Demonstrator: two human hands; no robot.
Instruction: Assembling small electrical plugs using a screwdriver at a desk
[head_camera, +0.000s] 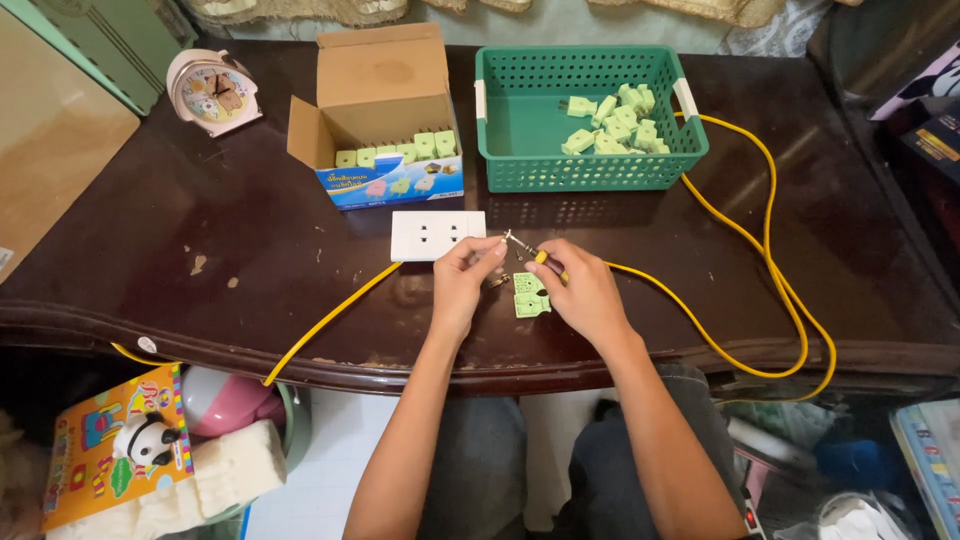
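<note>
Two hands meet at the middle of the dark table (250, 230), just in front of a white socket plate (437, 235). The left hand (462, 275) has its fingertips pinched shut on a small metal piece, probably a prong or bared wire tip, too small to tell. The right hand (580, 290) is closed around the end of the yellow cable (770, 260), thumb and forefinger holding it close to the tip. An opened green plug (531, 295) lies flat on the table between the wrists, touching neither hand, and a small brass bit sits just beside it.

Doing this well likely calls for a grip near the cable's tip so that it cannot flex, both wrists resting on the table, and the small piece kept low over the plug, so that a dropped part lands near it. A green basket (590, 175) of like plugs and an open carton (380, 100) holding more stand behind the plate.
</note>
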